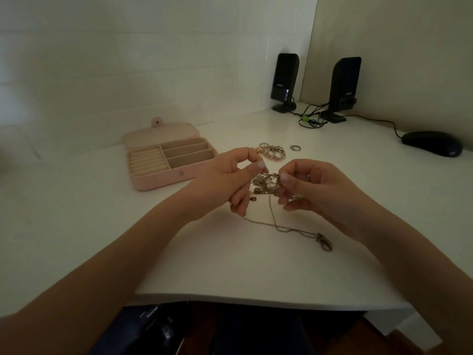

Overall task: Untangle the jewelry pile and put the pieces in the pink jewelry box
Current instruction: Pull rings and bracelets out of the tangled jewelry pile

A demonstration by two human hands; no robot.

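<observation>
Between the two raised hands, above the white desk (179, 252), hangs a tangled clump of jewelry (265, 184). Left hand (225, 180): thumb and forefinger pinched on the clump's left edge, remaining fingers curled beneath. Right hand (314, 187): thumb and forefinger pinched on the clump's right edge, lower fingers curled below it. From under the grip a thin chain (276, 224) drops to the desk and trails toward the person's right, ending in a clasp (324, 243) lying flat. Small dark pieces (253, 198) lie on the desk just below the left fingers. Beyond the grip lie a pink beaded bracelet (272, 151) with rings, and one separate ring (295, 148) to its right. Left of the grip sits the pink jewelry box (158, 179), lid open; no jewelry is visible in its compartments. Far right beyond the hands: two black speakers (285, 80) and a black mouse (432, 143).
</observation>
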